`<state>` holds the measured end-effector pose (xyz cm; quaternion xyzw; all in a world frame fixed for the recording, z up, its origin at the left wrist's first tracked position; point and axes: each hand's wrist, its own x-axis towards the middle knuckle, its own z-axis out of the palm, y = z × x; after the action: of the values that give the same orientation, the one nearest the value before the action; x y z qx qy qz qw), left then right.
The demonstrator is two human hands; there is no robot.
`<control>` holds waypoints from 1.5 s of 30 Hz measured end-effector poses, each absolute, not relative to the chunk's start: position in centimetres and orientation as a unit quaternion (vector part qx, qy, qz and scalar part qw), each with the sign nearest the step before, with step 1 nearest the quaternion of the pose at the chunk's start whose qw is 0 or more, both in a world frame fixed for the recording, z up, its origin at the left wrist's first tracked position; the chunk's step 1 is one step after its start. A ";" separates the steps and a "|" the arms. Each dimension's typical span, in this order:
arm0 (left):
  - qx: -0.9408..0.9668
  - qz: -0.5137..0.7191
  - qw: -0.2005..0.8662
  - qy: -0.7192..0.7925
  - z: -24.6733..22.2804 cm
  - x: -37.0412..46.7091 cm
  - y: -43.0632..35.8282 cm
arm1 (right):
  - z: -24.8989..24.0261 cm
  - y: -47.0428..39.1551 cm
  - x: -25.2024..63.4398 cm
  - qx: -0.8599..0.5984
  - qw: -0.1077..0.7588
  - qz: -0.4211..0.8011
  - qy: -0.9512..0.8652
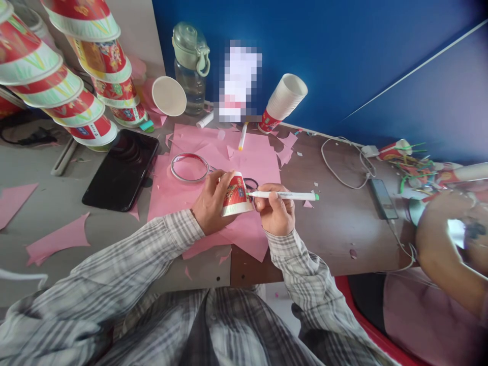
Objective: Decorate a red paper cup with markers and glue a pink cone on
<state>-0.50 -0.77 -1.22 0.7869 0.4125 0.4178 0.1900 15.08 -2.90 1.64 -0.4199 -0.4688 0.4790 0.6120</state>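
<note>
My left hand (212,204) is wrapped round a red and white paper cup (237,192), which is tilted on its side above the pink paper (253,243). Green strokes show on the cup's white band. Between the fingers of my right hand (278,209) is a white marker (293,195) with a green end at the right; its tip meets the cup's right edge. A roll of tape (189,167) lies just beyond my left hand. Partly hidden behind the cup and my right hand are the dark handles of scissors (250,184).
Stacked cups (91,122) rise at the left beside a black tablet (125,170). Along the back stand a bottle (189,76), another cup stack (284,101) and a yellow marker (243,137). At right are a phone (383,198), cables and another person's arm (446,244).
</note>
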 end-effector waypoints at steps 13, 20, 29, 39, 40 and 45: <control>0.794 0.416 0.189 0.400 -1.1 -0.6 -0.7 | 1.6 -2.6 14.9 -0.430 0.642 0.436 -0.460; 0.804 0.396 0.193 0.399 -1.5 -0.9 -0.8 | 1.5 -2.8 14.8 -0.449 0.619 0.407 -0.499; 0.801 0.384 0.188 0.420 -1.1 -0.9 -0.8 | 1.5 -3.6 14.6 -0.467 0.588 0.352 -0.559; 0.800 0.379 0.198 0.421 -1.2 -0.9 -0.7 | 3.0 -5.3 14.4 -0.454 0.500 0.367 -0.640; 0.800 0.377 0.198 0.422 -1.2 -0.8 -0.7 | 3.0 -5.4 14.3 -0.450 0.492 0.378 -0.643; 0.797 0.380 0.197 0.425 -1.4 -0.8 -0.7 | 2.9 -5.3 14.1 -0.469 0.471 0.394 -0.634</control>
<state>-0.79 -0.72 -1.44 0.7974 0.4249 0.3804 0.1973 14.13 -5.33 2.89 -0.4690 -0.6344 0.3945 0.4711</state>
